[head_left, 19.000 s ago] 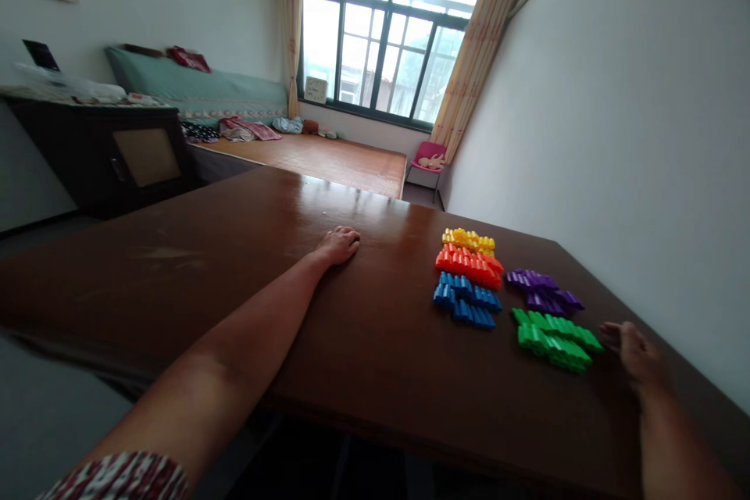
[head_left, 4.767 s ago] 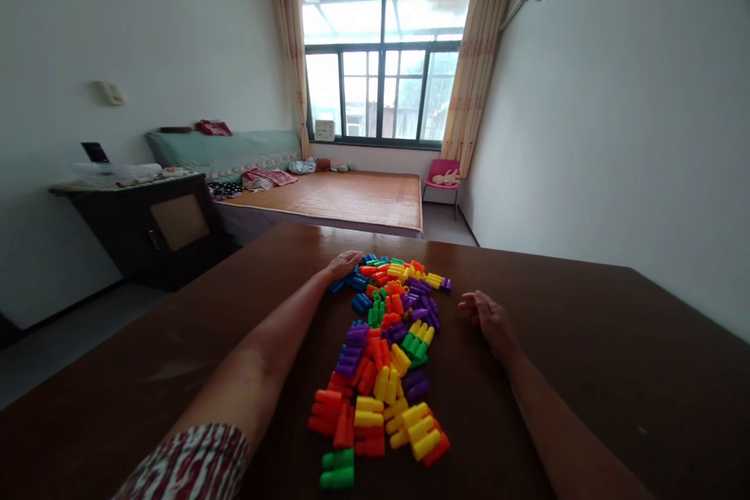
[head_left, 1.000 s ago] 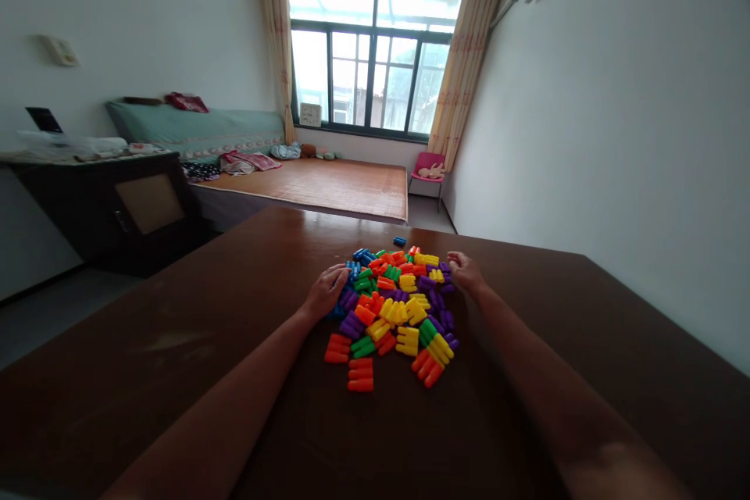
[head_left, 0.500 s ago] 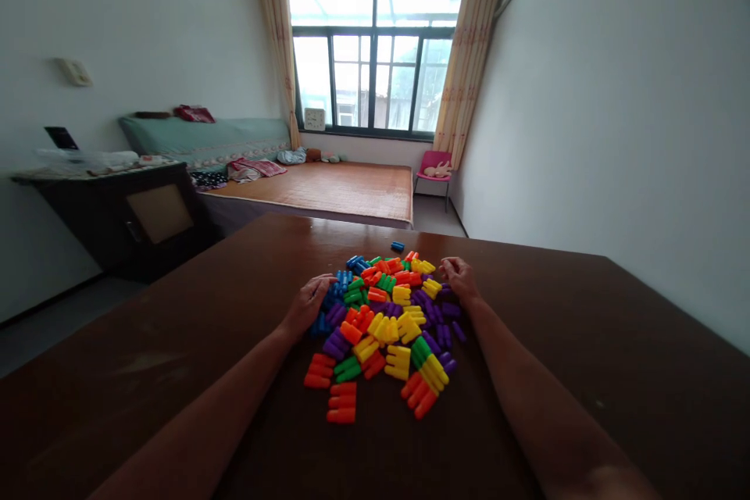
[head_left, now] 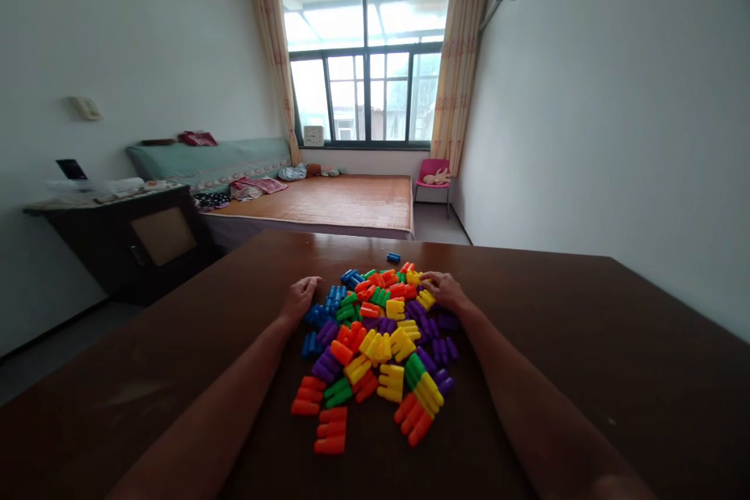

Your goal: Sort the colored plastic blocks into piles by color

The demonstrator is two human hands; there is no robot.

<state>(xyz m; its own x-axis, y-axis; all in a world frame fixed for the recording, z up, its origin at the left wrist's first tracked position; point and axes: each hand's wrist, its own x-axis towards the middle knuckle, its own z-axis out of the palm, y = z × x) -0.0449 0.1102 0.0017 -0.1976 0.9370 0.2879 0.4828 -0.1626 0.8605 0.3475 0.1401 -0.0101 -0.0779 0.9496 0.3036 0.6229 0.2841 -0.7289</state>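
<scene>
At upper centre is a bright window (head_left: 368, 51) between patterned curtains (head_left: 465, 55); at middle left stands a dark cabinet (head_left: 124, 242).

Pile of coloured blocks (head_left: 375, 348) fills middle of worktop (head_left: 562, 328), blocking straight sweep between left forearm (head_left: 219, 406) and right forearm (head_left: 527, 383). Wide bare worktop outside both forearms. Right hand (head_left: 444, 291) closes off pile's far right corner. Slim gap between left hand (head_left: 301, 297) and far blue blocks (head_left: 351, 278). Lone blue block (head_left: 393, 258) beyond pile, passage either side.
</scene>
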